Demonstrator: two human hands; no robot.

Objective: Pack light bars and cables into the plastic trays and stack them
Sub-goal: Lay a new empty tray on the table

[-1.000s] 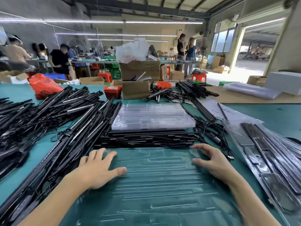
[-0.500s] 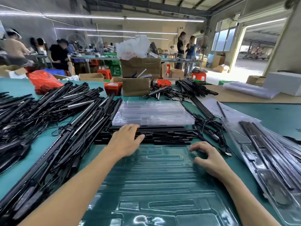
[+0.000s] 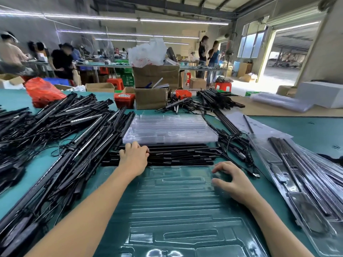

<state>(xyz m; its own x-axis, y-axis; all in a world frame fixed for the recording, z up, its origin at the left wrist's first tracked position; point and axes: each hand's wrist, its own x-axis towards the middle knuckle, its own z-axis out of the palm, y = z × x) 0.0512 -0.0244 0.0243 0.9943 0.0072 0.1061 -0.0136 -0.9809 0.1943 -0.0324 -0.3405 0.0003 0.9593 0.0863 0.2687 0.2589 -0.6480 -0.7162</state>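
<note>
Empty tray [image 3: 178,201] nearest — light bars [image 3: 176,154] behind it, stacked trays [image 3: 170,129] beyond.

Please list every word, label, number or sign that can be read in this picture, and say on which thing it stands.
No text can be read.
White plastic bag: red print, too blurred to read.
Red tub: patterned label on top, too small to read.
White sheet: faint grey marks, illegible.
Cardboard boxes: no print visible.
Clear plastic tray: no lettering visible.

My green table [image 3: 306,130] carries an empty clear tray [image 3: 176,201] before me, a row of black bars [image 3: 176,154], a stack of clear trays [image 3: 170,128] and bar heaps [image 3: 55,130] at left.
</note>
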